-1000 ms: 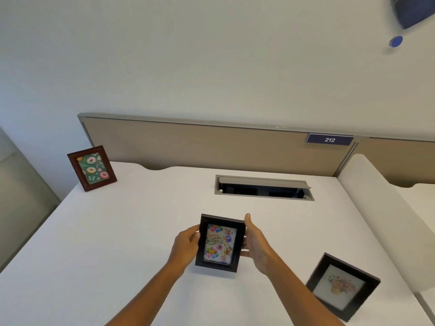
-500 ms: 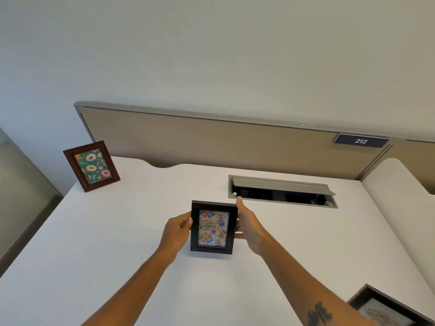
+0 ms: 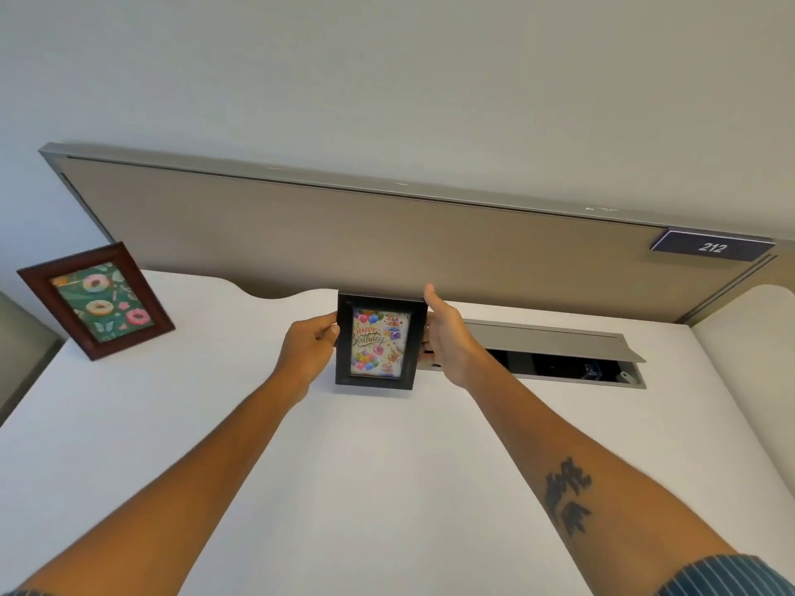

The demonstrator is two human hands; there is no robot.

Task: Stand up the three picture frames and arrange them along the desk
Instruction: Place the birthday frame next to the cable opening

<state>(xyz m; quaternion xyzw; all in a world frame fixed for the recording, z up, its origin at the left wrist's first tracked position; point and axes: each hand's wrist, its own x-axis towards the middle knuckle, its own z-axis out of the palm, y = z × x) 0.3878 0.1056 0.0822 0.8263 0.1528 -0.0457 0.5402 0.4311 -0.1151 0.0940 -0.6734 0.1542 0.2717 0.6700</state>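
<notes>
Your left hand (image 3: 306, 351) grips the left edge of the small black rectangular picture frame with the "Happy Birthday" balloon card (image 3: 378, 342), fingers curled round behind it and thumb at the front. Your right hand (image 3: 447, 337) holds the frame's right edge, thumb straight and pointing up beside the top corner; the other fingers go behind the frame and you cannot tell how they lie. The frame is upright, facing you, its bottom edge at or just above the white desk top (image 3: 344, 466); contact cannot be told. It sits about mid-desk, near the back, just left of the grey cable hatch with its raised flap (image 3: 555, 344).

Well apart to the left, near the back left corner, the dark red-brown wooden picture frame with the green doughnut print (image 3: 97, 301) stands leaning back.

Behind the desk runs the beige partition panel with a grey metal rim (image 3: 387, 238), carrying a dark blue plate numbered 212 (image 3: 712, 247) at its right end. A striped sleeve (image 3: 722, 578) shows at your right arm.
</notes>
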